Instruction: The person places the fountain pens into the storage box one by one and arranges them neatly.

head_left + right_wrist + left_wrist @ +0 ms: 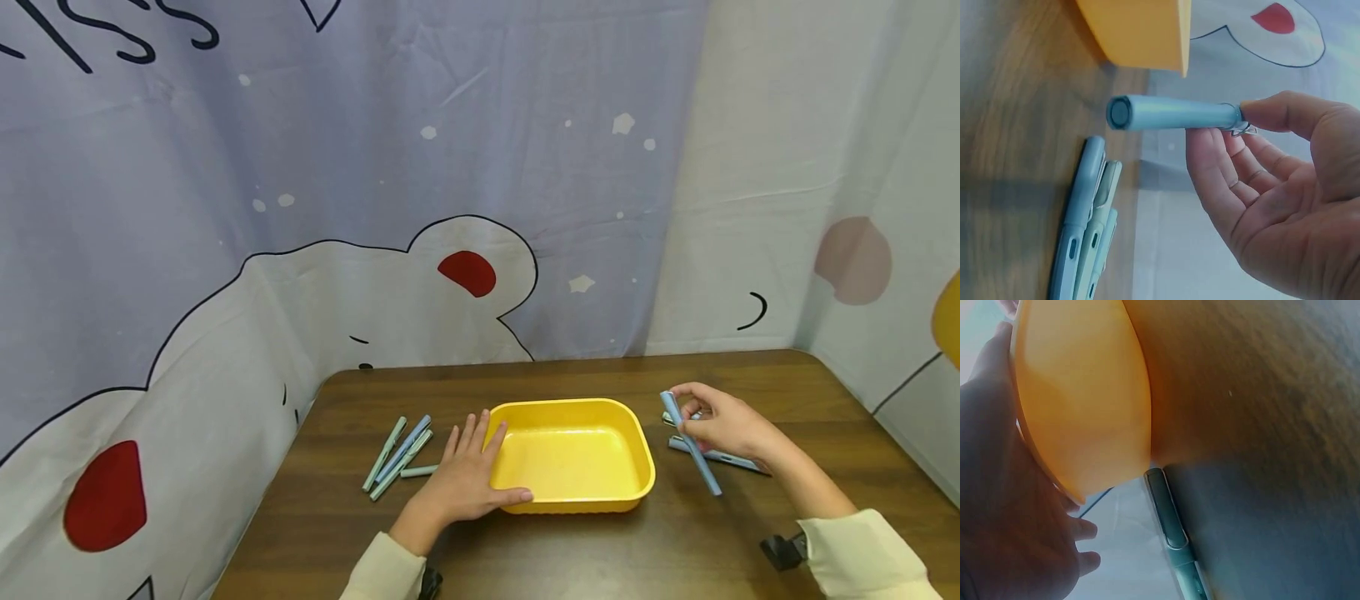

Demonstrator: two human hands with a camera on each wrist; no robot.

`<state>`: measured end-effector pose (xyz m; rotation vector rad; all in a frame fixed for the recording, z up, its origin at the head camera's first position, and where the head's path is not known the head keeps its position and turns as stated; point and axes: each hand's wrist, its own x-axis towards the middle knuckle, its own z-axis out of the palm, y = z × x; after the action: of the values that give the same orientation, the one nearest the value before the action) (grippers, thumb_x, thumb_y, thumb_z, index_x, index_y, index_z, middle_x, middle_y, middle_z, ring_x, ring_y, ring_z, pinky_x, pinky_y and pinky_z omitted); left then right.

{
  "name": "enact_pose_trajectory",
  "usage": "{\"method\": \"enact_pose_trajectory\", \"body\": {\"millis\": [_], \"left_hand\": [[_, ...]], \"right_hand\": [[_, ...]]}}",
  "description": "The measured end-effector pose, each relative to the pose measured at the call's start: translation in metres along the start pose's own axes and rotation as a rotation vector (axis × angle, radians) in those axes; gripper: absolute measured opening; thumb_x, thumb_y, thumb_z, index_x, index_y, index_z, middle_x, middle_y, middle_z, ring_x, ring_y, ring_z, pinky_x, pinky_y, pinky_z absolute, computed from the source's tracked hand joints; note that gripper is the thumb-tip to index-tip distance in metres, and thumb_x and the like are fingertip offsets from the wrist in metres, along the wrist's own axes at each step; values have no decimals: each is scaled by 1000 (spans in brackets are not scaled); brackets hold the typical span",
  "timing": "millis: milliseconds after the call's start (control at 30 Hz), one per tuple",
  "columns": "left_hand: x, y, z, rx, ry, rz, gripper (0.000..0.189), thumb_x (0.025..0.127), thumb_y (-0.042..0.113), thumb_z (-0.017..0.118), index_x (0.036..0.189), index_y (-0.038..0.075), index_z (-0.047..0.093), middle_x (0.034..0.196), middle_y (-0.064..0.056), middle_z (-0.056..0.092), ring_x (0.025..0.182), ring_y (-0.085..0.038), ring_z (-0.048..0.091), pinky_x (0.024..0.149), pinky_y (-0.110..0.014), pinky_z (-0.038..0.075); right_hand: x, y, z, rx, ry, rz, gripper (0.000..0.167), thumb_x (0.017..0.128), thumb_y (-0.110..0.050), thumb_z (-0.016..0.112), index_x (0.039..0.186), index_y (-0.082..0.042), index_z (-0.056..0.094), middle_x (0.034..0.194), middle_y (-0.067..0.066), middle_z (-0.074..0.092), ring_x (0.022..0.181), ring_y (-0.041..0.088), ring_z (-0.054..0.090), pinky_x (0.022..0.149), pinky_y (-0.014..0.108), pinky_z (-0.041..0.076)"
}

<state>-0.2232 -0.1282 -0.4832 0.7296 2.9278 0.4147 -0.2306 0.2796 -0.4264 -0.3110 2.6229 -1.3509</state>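
My right hand (727, 427) pinches a light blue pen (701, 465) between thumb and fingers, above the table's right side. Its round end faces the camera in the right wrist view, and a metal clip shows near the thumb. Under that hand lie a blue pen (1075, 212), a pale green pen (1094, 234) and another light-coloured pen (1105, 247), side by side. With fingers spread, my left hand (467, 479) rests on the left rim of a yellow tray (573, 462). Nothing lies inside the tray.
Left of the tray, several green and blue pens (401, 462) lie on the brown wooden table (322, 517). One green pen (1169, 519) has its end close to the tray's side. A printed curtain (337, 308) hangs behind the table.
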Motion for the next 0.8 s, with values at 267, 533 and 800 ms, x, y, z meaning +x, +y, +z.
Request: {"method": "enact_pose_trajectory", "body": {"millis": [267, 533, 800], "left_hand": [[0, 1, 0, -10, 3, -4, 108, 85, 81, 52, 164, 16, 17, 170, -17, 2, 156, -40, 4, 123, -61, 5], [0, 1, 0, -4, 5, -2, 108, 85, 82, 50, 164, 16, 17, 170, -17, 2, 156, -40, 4, 123, -61, 5], [0, 1, 0, -1, 3, 2, 108, 85, 83, 49, 164, 16, 16, 170, -18, 2, 156, -40, 4, 123, -60, 5]], "right_hand": [[4, 0, -2, 236, -39, 29, 54, 97, -5, 63, 143, 5, 36, 107, 15, 53, 89, 23, 67, 76, 45, 59], [5, -5, -1, 379, -54, 11, 57, 98, -10, 66, 144, 1, 34, 114, 18, 50, 95, 23, 66, 82, 47, 60], [11, -15, 9, 439, -49, 20, 62, 98, -11, 67, 148, 0, 32, 117, 17, 51, 94, 20, 65, 82, 45, 60]]}}
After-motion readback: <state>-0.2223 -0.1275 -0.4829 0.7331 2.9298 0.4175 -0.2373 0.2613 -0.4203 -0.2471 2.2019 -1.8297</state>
